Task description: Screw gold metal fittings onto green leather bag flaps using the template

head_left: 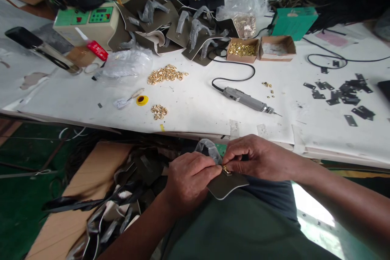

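Below the table's front edge, over my lap, my left hand (pixel 188 180) is closed on a dark olive leather flap piece (pixel 227 185) with a plastic-wrapped handle (pixel 209 148). My right hand (pixel 258 157) pinches a small gold ring fitting (pixel 226 169) at the flap's top edge, fingertips meeting those of the left hand. Loose gold rings lie in a small heap (pixel 159 111) and a larger heap (pixel 166 74) on the white table (pixel 198 105).
A grey rotary tool (pixel 248 100) with a black cord lies mid-table. Two cardboard boxes (pixel 242 50) of fittings, a stack of olive flap pieces (pixel 183 28), a beige machine (pixel 88 22), black metal plates (pixel 344 95) and a cardboard box of pieces at lower left (pixel 100 207) surround me.
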{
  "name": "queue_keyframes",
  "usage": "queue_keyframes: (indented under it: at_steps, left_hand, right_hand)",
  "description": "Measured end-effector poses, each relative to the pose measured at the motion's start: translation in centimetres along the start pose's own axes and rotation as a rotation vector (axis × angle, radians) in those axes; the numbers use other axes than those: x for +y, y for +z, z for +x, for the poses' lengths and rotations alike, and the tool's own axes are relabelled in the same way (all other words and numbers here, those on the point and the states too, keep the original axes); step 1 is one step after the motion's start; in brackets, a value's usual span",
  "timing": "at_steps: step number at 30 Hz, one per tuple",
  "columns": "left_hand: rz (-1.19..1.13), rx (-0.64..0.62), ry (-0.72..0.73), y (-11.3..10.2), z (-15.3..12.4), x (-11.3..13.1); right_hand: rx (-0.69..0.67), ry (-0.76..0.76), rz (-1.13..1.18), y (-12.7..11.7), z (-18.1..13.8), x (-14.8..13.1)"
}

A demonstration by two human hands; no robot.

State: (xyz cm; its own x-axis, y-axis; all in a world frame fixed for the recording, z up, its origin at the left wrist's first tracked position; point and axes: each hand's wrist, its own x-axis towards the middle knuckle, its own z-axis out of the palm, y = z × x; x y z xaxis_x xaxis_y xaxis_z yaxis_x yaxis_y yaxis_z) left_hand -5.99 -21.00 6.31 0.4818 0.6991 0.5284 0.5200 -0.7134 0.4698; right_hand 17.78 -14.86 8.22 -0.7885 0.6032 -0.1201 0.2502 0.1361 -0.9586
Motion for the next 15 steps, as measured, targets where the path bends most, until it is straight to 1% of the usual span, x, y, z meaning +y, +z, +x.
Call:
queue_keyframes:
  at_steps: [2,4,6,8,11,15]
  left_hand:
    - [-0.005,0.005,-0.018,0.2,-0.2,-0.1]
    - [-0.006,0.019,-0.045,0.2,-0.3,-0.3]
    - [-0.009,0.026,-0.068,0.2,-0.4,-0.5]
    - [-0.028,0.021,-0.082,0.2,-0.3,-0.6]
    - [-0.091,0.006,-0.08,0.1,-0.2,-0.5]
    - [-0.166,0.037,-0.06,0.3,0.0,-0.3]
  right_hand:
    - [0.018,0.068,0.086,0.4,0.0,0.3]
    - [0.064,0.141,0.194,0.8,0.1,0.6]
    - [0.107,0.179,0.263,1.1,0.2,0.7]
    - [0.132,0.179,0.26,1.4,0.2,0.6]
    - [0.139,0.159,0.198,1.6,0.1,0.3]
    - [0.14,0.153,0.159,1.4,-0.3,-0.3]
